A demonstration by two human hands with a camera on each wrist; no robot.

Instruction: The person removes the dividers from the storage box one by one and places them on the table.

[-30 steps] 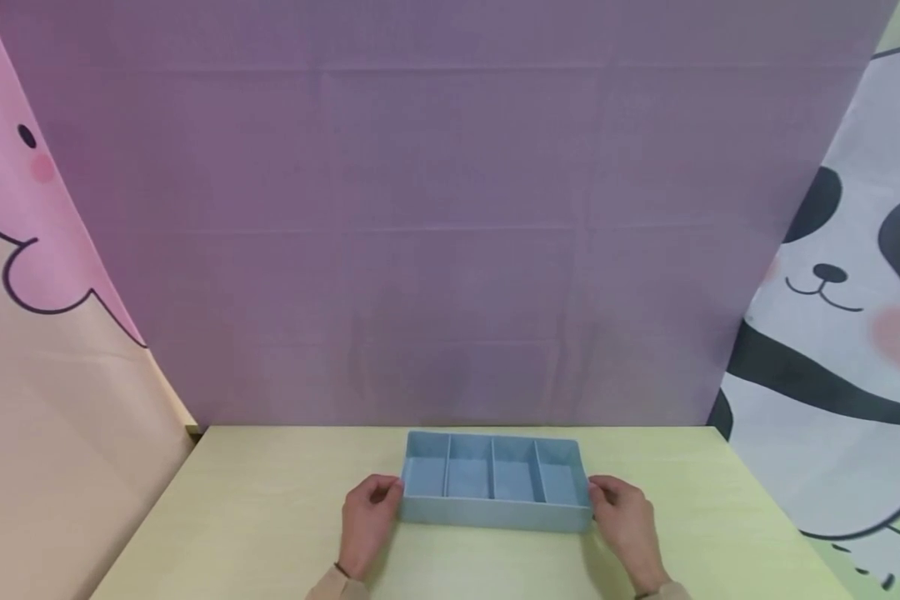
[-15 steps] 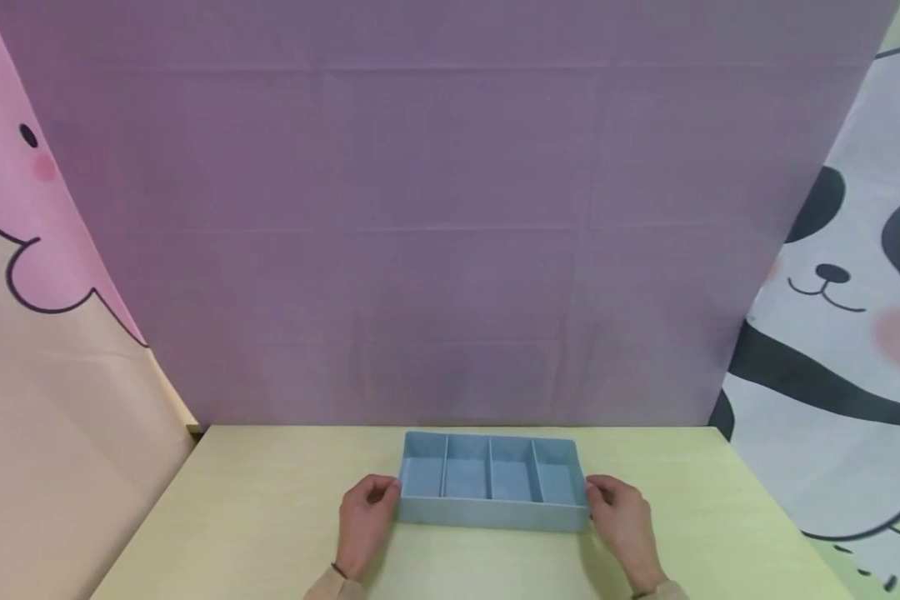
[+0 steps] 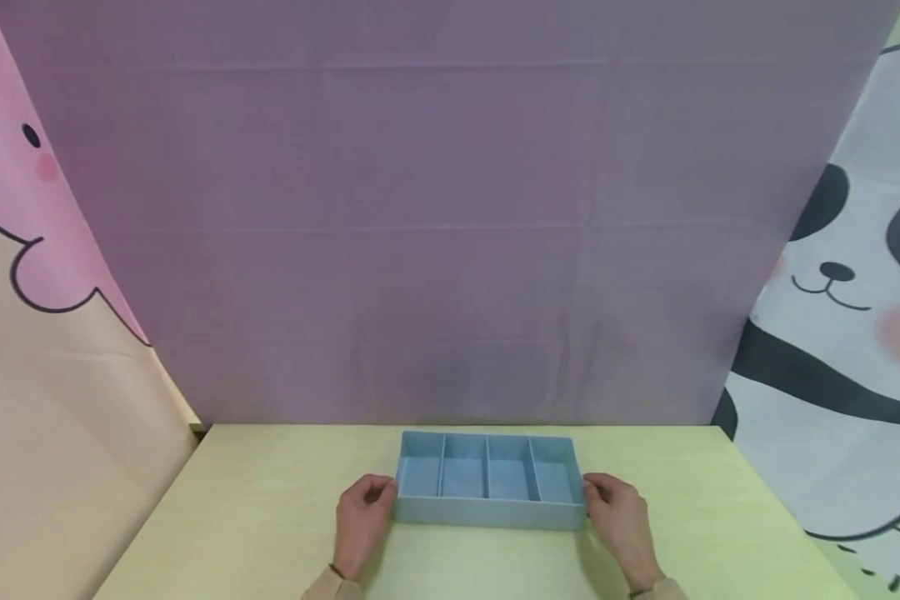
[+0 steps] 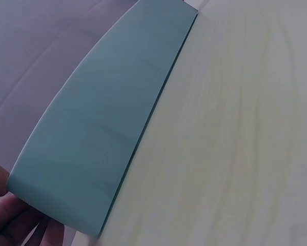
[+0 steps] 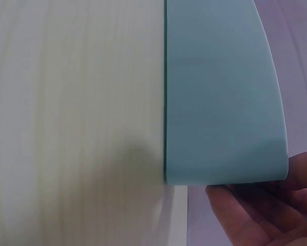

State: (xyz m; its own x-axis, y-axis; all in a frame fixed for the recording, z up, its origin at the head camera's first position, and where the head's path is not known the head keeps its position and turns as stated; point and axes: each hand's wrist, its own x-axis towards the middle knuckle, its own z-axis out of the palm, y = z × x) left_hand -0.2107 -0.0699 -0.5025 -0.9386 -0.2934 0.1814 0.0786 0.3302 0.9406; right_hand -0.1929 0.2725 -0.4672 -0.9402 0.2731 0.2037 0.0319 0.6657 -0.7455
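A pale blue organizer tray [image 3: 487, 513], split by upright dividers into several empty compartments in one row, lies lengthwise on the table in the head view. My left hand [image 3: 363, 521] grips its left end, thumb and index finger meeting at the end wall. At the opposite end my right hand [image 3: 621, 521] holds the tray the same way. The left wrist view shows the tray's long front wall [image 4: 97, 113], with fingers [image 4: 15, 220] curled at its end. In the right wrist view, fingers [image 5: 238, 218] press against the end wall, near the corner. The thumbs are partly cut off by the frames.
The pale wooden table [image 3: 270, 475] meets a purple cloth backdrop [image 3: 450, 250] just behind the tray. A cloth with a pink cartoon [image 3: 52, 267] hangs at left, and a panda-print cloth [image 3: 832, 350] hangs at right.
The tray has slid slightly left on the table, both hands moving along with it. Their hold at the two ends looks the same.
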